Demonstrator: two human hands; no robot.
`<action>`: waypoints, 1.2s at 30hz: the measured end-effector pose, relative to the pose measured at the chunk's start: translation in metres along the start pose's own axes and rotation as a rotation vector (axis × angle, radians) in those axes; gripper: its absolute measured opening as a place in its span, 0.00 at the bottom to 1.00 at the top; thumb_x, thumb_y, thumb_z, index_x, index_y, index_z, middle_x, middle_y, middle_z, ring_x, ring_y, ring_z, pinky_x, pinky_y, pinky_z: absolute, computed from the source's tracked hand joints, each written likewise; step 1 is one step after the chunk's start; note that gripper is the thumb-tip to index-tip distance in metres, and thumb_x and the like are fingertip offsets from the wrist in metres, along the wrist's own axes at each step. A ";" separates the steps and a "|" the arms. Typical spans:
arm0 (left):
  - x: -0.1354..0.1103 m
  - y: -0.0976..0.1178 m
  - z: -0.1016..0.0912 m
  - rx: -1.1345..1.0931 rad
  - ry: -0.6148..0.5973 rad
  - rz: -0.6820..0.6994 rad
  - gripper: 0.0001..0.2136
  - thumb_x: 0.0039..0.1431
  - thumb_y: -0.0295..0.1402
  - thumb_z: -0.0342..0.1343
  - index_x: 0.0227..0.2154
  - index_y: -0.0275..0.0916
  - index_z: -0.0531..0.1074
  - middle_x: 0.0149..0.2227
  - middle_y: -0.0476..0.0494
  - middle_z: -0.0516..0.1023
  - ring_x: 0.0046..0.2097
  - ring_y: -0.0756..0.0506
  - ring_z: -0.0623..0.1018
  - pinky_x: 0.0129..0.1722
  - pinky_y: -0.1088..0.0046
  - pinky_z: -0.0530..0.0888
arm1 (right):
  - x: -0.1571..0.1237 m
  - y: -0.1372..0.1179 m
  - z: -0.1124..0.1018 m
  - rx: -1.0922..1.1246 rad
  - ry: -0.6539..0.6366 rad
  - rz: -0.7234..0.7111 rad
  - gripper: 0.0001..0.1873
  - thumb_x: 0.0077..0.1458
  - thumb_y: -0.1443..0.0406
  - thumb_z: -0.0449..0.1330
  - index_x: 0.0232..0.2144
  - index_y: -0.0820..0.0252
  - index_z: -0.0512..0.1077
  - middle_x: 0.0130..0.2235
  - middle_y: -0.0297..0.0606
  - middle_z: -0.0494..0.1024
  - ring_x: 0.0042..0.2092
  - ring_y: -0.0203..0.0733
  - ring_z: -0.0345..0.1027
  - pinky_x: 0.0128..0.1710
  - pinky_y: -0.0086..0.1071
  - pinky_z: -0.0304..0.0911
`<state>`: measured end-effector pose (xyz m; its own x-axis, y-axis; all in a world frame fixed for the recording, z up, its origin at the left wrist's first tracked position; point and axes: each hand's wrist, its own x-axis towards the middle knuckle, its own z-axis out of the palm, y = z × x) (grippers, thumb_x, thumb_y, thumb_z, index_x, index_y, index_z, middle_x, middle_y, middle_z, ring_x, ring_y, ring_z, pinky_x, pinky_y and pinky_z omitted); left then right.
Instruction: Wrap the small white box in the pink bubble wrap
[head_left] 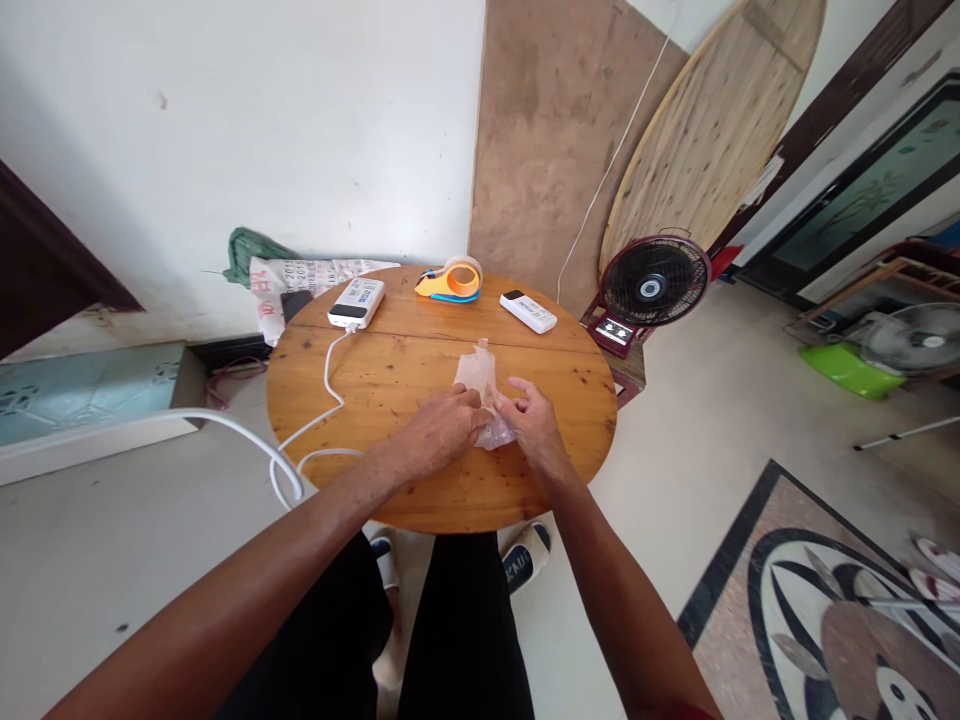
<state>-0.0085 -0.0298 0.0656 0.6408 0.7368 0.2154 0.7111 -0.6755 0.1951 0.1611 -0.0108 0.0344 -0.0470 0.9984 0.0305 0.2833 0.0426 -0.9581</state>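
A crumpled sheet of thin, see-through plastic wrap (477, 370) lies on the round wooden table (390, 390), between my two hands. My left hand (448, 422) is closed on its left side, with the fingers curled down over the film. From the right, my right hand (531, 412) pinches the wrap near its lower edge, the index finger partly raised. Part of the plastic is hidden under my fingers.
At the table's far side are a white power bank (358, 302) with a white cable (330, 375) plugged in, an orange tape dispenser (452, 280) and a second white power bank (529, 311). A dark red fan (651, 284) stands beyond the right edge.
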 end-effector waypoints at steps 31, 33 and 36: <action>-0.019 0.001 0.019 -0.228 0.326 -0.270 0.15 0.53 0.27 0.54 0.45 0.38 0.66 0.47 0.38 0.69 0.50 0.39 0.69 0.50 0.59 0.69 | -0.014 -0.056 0.000 -0.441 -0.262 -0.103 0.27 0.55 0.69 0.48 0.58 0.64 0.58 0.29 0.36 0.77 0.32 0.39 0.72 0.31 0.30 0.67; -0.018 0.002 0.018 -0.262 0.292 -0.314 0.14 0.53 0.28 0.53 0.45 0.38 0.66 0.42 0.39 0.70 0.46 0.41 0.71 0.46 0.61 0.70 | -0.013 -0.062 0.001 -0.527 -0.263 -0.142 0.27 0.54 0.70 0.48 0.57 0.64 0.59 0.29 0.36 0.78 0.32 0.40 0.72 0.33 0.30 0.65; -0.018 0.002 0.019 -0.373 0.278 -0.329 0.14 0.52 0.27 0.51 0.43 0.38 0.66 0.37 0.43 0.71 0.40 0.44 0.72 0.42 0.66 0.71 | -0.013 -0.072 0.003 -0.629 -0.276 -0.181 0.25 0.53 0.72 0.50 0.54 0.63 0.62 0.28 0.36 0.78 0.32 0.41 0.70 0.34 0.30 0.63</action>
<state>-0.0130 -0.0438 0.0439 0.2667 0.9090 0.3203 0.6776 -0.4131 0.6084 0.1390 -0.0273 0.1018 -0.3631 0.9315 0.0202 0.7438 0.3029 -0.5958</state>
